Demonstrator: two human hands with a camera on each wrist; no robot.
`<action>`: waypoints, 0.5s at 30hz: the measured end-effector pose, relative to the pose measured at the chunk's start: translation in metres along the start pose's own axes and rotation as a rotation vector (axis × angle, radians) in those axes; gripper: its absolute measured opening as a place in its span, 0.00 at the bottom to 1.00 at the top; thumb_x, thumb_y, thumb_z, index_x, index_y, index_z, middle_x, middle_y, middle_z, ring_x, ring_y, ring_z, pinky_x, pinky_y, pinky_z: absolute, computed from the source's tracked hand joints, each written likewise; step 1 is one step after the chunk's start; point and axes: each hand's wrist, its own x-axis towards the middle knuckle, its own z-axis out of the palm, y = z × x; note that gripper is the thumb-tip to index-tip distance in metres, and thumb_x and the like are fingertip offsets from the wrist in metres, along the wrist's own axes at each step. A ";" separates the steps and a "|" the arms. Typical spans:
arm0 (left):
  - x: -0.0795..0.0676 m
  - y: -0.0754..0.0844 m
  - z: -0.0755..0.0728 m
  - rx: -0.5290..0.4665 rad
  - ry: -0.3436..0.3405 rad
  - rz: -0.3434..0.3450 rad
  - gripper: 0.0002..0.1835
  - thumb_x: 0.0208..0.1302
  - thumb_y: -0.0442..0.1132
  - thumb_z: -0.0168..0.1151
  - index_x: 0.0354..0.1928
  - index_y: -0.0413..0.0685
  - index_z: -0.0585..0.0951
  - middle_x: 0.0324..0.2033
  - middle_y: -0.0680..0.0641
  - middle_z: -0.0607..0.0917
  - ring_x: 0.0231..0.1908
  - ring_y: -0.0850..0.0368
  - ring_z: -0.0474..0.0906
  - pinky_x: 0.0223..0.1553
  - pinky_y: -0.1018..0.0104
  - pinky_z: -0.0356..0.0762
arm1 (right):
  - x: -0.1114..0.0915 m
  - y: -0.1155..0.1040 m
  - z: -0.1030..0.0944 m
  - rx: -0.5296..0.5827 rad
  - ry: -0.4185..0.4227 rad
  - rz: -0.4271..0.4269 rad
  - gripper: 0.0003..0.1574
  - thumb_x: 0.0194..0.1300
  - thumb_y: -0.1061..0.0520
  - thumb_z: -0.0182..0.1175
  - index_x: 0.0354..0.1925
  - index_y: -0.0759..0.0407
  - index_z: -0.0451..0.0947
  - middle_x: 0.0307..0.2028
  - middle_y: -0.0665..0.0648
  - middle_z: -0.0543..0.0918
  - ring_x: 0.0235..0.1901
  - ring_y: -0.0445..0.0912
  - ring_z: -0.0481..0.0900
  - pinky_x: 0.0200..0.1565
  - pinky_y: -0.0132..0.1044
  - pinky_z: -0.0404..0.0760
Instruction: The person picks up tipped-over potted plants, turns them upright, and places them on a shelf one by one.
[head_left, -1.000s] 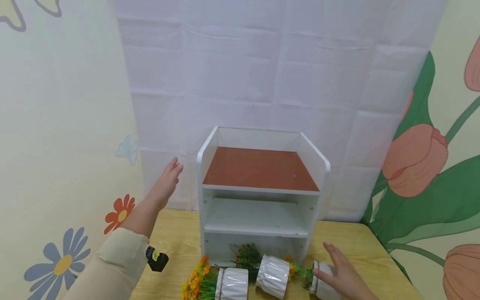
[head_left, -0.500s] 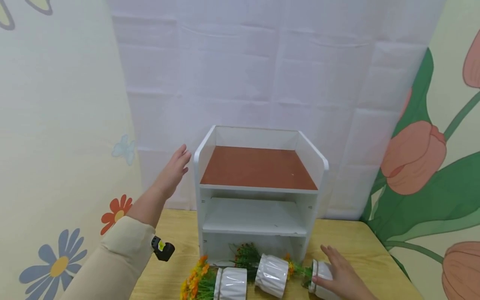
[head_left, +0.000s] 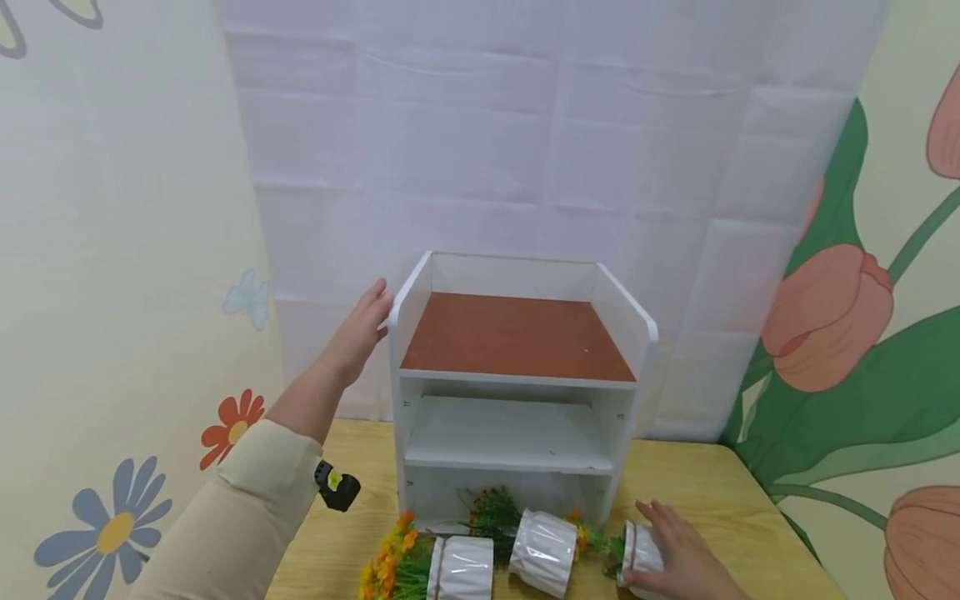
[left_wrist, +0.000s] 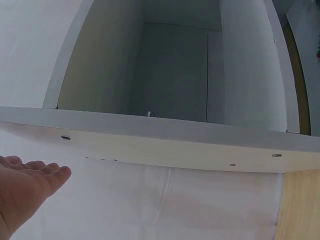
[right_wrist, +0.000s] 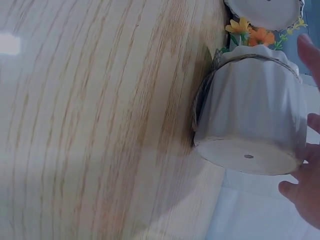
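White fluted round pot (head_left: pixel 643 550), lower right in head view; right hand (head_left: pixel 681 554) alongside, fingers spread, unclosed. Left hand (head_left: pixel 358 337) empty, fingers straight, near white, red-topped shelf unit (head_left: pixel 517 337), centre.

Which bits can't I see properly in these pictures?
Head view: the bottom edge cuts off the left pot and its orange flowers.
Head view: a dark mark on the middle shelf is too small to tell.
Left wrist view: the left edge cuts off the left hand.
Right wrist view: the right edge cuts off the right hand.
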 end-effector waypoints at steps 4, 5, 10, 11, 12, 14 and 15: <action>0.002 0.002 0.001 0.001 -0.004 0.004 0.37 0.77 0.56 0.31 0.78 0.51 0.35 0.78 0.44 0.38 0.77 0.41 0.40 0.74 0.42 0.42 | -0.001 0.001 0.000 0.001 -0.021 0.015 0.62 0.48 0.33 0.72 0.69 0.66 0.62 0.67 0.78 0.62 0.67 0.76 0.55 0.58 0.74 0.59; 0.003 0.003 0.002 -0.001 -0.006 0.003 0.36 0.77 0.56 0.31 0.78 0.51 0.35 0.78 0.44 0.39 0.77 0.41 0.40 0.74 0.42 0.42 | -0.001 0.001 0.000 0.000 -0.030 0.024 0.63 0.47 0.33 0.72 0.69 0.66 0.62 0.68 0.77 0.62 0.68 0.76 0.55 0.59 0.74 0.58; 0.010 0.008 0.003 0.001 -0.027 -0.010 0.36 0.77 0.54 0.32 0.78 0.51 0.35 0.78 0.42 0.38 0.77 0.40 0.38 0.74 0.39 0.40 | 0.001 0.003 0.001 -0.011 -0.082 0.086 0.65 0.43 0.31 0.73 0.70 0.62 0.62 0.70 0.75 0.61 0.69 0.74 0.53 0.61 0.74 0.54; 0.011 0.009 0.003 0.004 -0.034 -0.016 0.37 0.77 0.54 0.33 0.78 0.51 0.34 0.78 0.42 0.38 0.77 0.40 0.38 0.74 0.38 0.41 | 0.002 0.003 0.002 -0.017 -0.089 0.096 0.66 0.42 0.31 0.73 0.70 0.62 0.62 0.70 0.74 0.61 0.69 0.74 0.53 0.62 0.74 0.54; 0.013 0.011 0.004 0.008 -0.042 -0.021 0.37 0.77 0.53 0.34 0.78 0.50 0.34 0.78 0.42 0.38 0.77 0.40 0.38 0.73 0.37 0.41 | 0.002 0.003 0.002 -0.022 -0.094 0.108 0.66 0.41 0.30 0.73 0.70 0.61 0.62 0.70 0.73 0.62 0.69 0.73 0.54 0.62 0.73 0.54; 0.016 0.014 0.005 0.008 -0.054 -0.036 0.38 0.76 0.53 0.36 0.78 0.51 0.33 0.78 0.42 0.38 0.77 0.40 0.38 0.73 0.36 0.41 | 0.003 0.003 0.002 -0.041 -0.098 0.101 0.67 0.40 0.30 0.73 0.70 0.61 0.63 0.69 0.74 0.62 0.69 0.73 0.55 0.62 0.73 0.55; 0.016 0.015 0.005 0.011 -0.060 -0.045 0.39 0.76 0.53 0.36 0.78 0.51 0.33 0.78 0.42 0.38 0.76 0.39 0.39 0.72 0.35 0.42 | 0.003 0.003 0.002 -0.051 -0.099 0.097 0.67 0.40 0.29 0.73 0.70 0.61 0.63 0.69 0.74 0.63 0.69 0.72 0.55 0.62 0.73 0.55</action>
